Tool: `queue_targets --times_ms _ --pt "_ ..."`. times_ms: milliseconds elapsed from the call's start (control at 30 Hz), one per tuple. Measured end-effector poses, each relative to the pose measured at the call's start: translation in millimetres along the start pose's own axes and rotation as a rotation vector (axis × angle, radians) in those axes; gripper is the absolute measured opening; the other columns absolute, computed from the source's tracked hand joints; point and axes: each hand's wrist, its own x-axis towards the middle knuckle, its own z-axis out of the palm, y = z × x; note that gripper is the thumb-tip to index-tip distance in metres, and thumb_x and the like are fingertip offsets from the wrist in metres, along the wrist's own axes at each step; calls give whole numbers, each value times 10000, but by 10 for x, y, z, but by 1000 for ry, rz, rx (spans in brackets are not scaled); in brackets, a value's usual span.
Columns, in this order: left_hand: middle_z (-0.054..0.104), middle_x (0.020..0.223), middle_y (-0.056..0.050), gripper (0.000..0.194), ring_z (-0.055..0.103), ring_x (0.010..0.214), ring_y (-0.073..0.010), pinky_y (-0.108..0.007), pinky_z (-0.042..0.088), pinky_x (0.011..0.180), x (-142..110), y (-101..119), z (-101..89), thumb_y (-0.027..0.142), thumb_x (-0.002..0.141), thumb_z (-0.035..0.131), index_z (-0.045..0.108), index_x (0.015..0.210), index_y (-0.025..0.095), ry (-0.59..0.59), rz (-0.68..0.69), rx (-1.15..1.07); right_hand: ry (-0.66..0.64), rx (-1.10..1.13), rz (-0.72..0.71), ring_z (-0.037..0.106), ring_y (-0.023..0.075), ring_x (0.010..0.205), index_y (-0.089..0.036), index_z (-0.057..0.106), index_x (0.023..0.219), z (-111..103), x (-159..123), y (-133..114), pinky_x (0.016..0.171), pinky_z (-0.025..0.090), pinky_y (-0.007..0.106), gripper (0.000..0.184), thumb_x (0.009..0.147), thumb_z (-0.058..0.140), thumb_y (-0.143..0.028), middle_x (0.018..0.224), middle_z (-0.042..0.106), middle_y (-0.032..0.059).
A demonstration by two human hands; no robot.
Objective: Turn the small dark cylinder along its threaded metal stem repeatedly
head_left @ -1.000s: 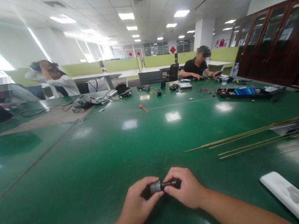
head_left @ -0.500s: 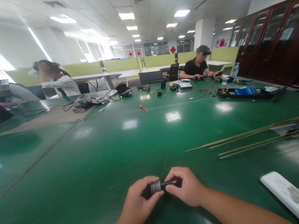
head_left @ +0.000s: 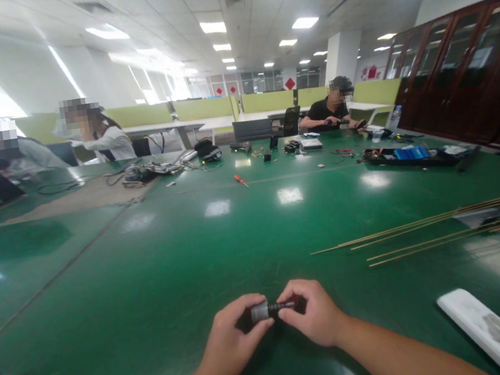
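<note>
Just above the green table (head_left: 221, 247), close to me, both hands meet on a small grey cylinder with a dark ridged shaft (head_left: 260, 311). My left hand (head_left: 236, 335) pinches the grey cylinder between thumb and fingers. The thinner shaft points right, where my right hand (head_left: 311, 312) grips it at the fingertips. The piece lies level between the hands. Its exact kind is too small to make out, and my fingers cover parts of it.
Several thin brass rods (head_left: 405, 231) reach in from the right. A white bar-shaped case (head_left: 487, 325) lies at lower right. Farther off are a red screwdriver (head_left: 240, 181), a black tray of parts (head_left: 408, 156) and electronic parts. Other people sit around the far side.
My hands hold nearly the same pose; my right fingertips have shifted very slightly right along the shaft. Across the table, the person in black has raised one hand a little.
</note>
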Motion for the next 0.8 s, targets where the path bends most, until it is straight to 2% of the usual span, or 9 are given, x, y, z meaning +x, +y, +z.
queue_targets --times_ms 300,533,800 --pt "768 978 -24 264 736 872 -185 -260 588 809 -13 3 -1 315 786 782 708 1029 241 7 7 10 14 11 -13 580 146 640 -174 697 769 -8 -5 -33 613 419 236 31 739 694 -168 683 645 -1" --pt "766 972 -22 250 731 876 -190 -278 585 814 5 -6 -14 307 784 777 713 1017 242 16 -59 22 2 51 52 548 137 627 -170 678 814 -8 -6 8 602 411 234 48 777 675 -200 672 614 -12" --pt "769 958 -35 235 734 866 -199 -289 591 810 21 37 -28 317 780 769 722 994 231 27 -65 10 -6 81 66 542 128 633 -168 659 815 -1 -2 19 603 409 227 60 786 691 -210 681 608 -20"
